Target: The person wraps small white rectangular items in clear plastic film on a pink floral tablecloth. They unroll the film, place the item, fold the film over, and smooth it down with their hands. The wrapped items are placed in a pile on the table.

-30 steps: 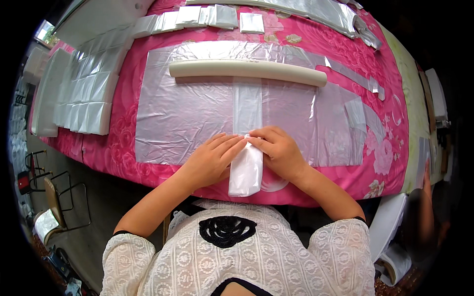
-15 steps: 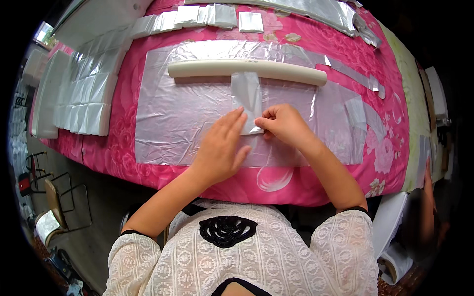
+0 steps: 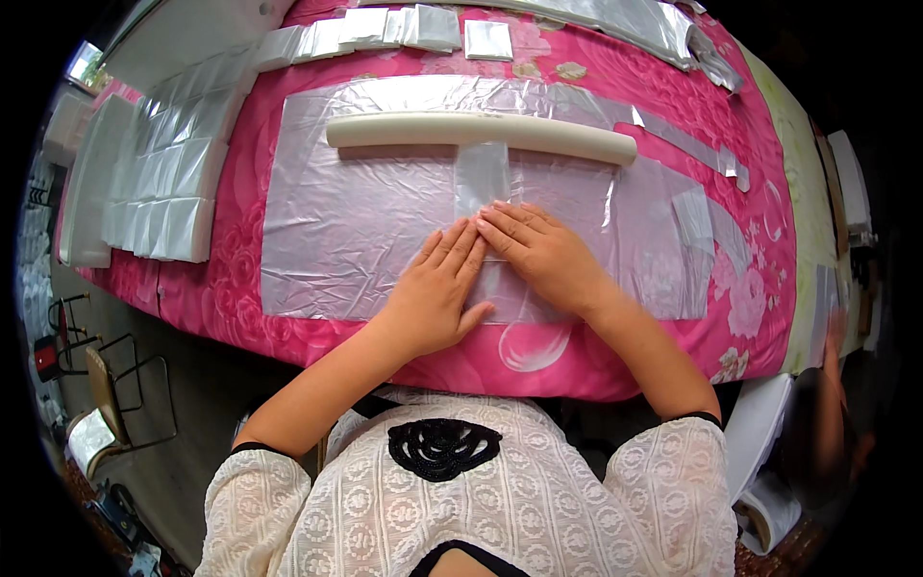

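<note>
A narrow strip of folded clear plastic film (image 3: 481, 171) lies on a large plastic sheet (image 3: 336, 231). Its far end meets a long cream-coloured tube (image 3: 404, 130) that rests across the sheet. My left hand (image 3: 437, 284) lies flat over the near part of the strip, fingers stretched out. From the other side my right hand (image 3: 543, 255) presses down flat, its fingertips meeting those of the left. Both hands hide the strip's near end.
Stacks of folded clear plastic packets (image 3: 168, 183) stand at the left, and more packets (image 3: 413, 29) line the far side. Loose film strips (image 3: 707, 226) lie at the right on the pink flowered cloth (image 3: 240, 317). Another person's arm (image 3: 832, 404) shows at the right edge.
My right hand has let go of the strip's near edge, where it was pinching, and has opened flat beside the left. The strip now lies flatter. The tube has barely moved.
</note>
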A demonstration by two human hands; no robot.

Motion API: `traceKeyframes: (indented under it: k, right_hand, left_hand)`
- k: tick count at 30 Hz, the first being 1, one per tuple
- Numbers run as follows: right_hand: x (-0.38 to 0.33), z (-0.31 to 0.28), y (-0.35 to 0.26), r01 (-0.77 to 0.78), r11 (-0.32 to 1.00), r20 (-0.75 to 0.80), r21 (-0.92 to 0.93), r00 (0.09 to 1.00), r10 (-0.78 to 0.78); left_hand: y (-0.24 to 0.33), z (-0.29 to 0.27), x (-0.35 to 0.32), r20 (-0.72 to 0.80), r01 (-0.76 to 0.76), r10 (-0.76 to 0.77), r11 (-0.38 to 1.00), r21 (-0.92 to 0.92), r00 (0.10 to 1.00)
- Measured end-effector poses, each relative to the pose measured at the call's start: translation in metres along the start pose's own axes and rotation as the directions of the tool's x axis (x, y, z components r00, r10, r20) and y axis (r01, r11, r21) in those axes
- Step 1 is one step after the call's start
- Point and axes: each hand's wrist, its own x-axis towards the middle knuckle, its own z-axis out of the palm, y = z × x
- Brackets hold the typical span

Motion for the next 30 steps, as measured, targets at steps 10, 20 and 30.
traceKeyframes:
  k: [10, 20, 30]
  right_hand:
    - [0.010, -0.009, 0.005, -0.052, 0.985, -0.024, 0.164, 0.998, 0.057]
    - [0.008, -0.009, 0.013, 0.030, 0.973, -0.087, 0.227, 0.996, -0.010]
    - [-0.029, -0.008, -0.030, -0.100, 0.867, -0.077, 0.489, 0.985, 0.157]
  left_hand:
    - [-0.021, -0.007, 0.004, -0.246, -0.193, 0.209, 0.977, 0.088, 0.946]
    - [-0.022, -0.015, 0.004, -0.216, -0.199, 0.144, 0.944, -0.262, 0.966]
    - [-0.009, -0.015, -0.028, -0.094, -0.251, 0.236, 0.940, -0.233, 0.967]
